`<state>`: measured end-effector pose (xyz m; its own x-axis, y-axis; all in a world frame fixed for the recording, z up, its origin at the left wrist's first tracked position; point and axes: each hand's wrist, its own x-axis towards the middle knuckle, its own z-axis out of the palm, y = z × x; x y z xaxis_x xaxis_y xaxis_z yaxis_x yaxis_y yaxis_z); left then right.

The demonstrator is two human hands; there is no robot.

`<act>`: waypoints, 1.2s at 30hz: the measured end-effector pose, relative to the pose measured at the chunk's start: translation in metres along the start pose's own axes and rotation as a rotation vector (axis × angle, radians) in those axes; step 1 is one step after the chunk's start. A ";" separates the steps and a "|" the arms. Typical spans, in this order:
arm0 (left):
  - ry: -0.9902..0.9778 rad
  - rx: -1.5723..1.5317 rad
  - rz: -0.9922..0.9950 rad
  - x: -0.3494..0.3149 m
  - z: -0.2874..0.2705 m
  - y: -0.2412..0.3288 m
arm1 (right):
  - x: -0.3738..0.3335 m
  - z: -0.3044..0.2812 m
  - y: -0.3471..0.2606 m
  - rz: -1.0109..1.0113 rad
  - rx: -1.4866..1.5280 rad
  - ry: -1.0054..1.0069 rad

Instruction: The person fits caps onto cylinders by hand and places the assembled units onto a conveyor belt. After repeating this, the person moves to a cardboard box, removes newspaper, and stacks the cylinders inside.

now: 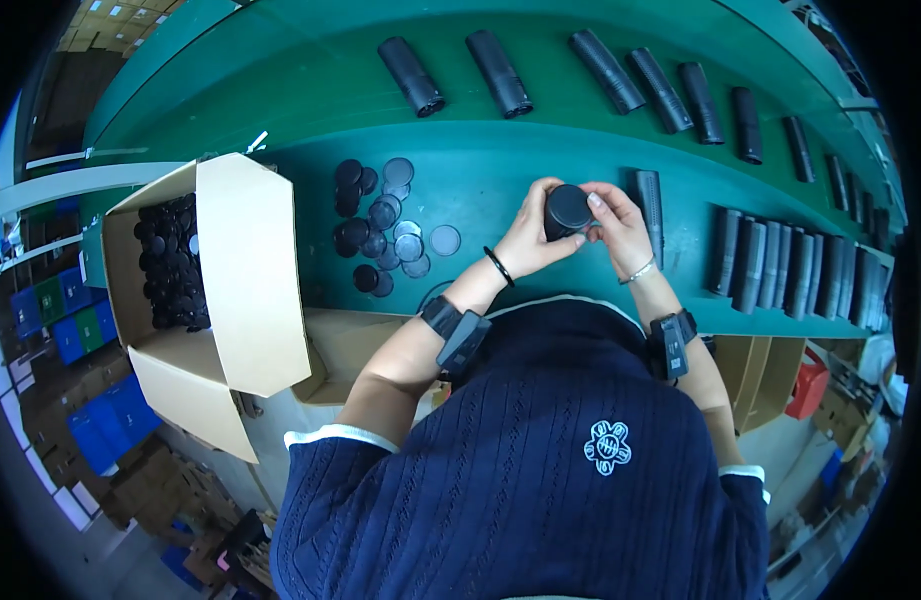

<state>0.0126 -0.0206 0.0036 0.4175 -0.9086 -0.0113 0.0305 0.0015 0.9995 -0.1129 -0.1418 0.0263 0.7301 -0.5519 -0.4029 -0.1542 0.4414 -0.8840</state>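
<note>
Both my hands hold one black cylinder (567, 212) over the green table, its round capped end turned up toward me. My left hand (528, 240) wraps round its left side, thumb along the lower edge. On the other side my right hand (620, 232) has its fingers at the rim. Just right of that hand lies a ridged black tube (648, 205), partly covered by the hand and wrist. Several round black caps (352, 235) and clear-looking discs (408, 245) are scattered on the table left of my hands.
An open cardboard box (250, 290) full of black caps stands at the left. Ridged black tubes (775, 265) stand in a row at the right. More black tubes (500, 75) lie spaced along the green strip (320, 90) beyond the table (490, 160).
</note>
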 end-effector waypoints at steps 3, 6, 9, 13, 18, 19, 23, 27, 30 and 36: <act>-0.048 0.178 0.039 -0.003 -0.004 -0.003 | -0.001 0.000 -0.003 0.009 -0.038 -0.064; -0.084 0.118 0.021 -0.004 -0.007 0.000 | -0.007 0.003 -0.005 0.027 0.070 -0.100; -0.171 -0.059 -0.043 -0.005 -0.015 0.017 | -0.012 0.003 -0.007 0.087 0.200 -0.118; -0.208 -0.074 -0.102 -0.015 -0.023 0.014 | -0.014 0.008 -0.001 0.088 0.107 -0.158; -0.137 -0.315 -0.202 -0.020 -0.031 0.017 | -0.013 0.021 -0.009 0.203 0.293 -0.196; -0.134 -0.337 -0.197 -0.021 -0.032 0.017 | -0.013 0.022 -0.008 0.204 0.295 -0.196; -0.150 -0.385 -0.195 -0.022 -0.033 0.014 | -0.009 0.024 -0.004 0.171 0.109 -0.241; 0.086 -0.288 -0.191 -0.014 -0.031 0.013 | -0.001 0.026 -0.006 0.155 0.109 -0.164; 0.015 -0.453 -0.297 -0.010 -0.031 0.020 | 0.006 0.029 -0.008 0.140 0.140 -0.175; 0.013 -0.289 -0.156 -0.006 -0.028 0.020 | 0.011 0.034 -0.009 0.097 0.087 -0.199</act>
<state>0.0365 -0.0034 0.0233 0.3995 -0.9016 -0.1656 0.3502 -0.0168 0.9365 -0.0807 -0.1276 0.0384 0.8331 -0.3569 -0.4226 -0.1786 0.5495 -0.8162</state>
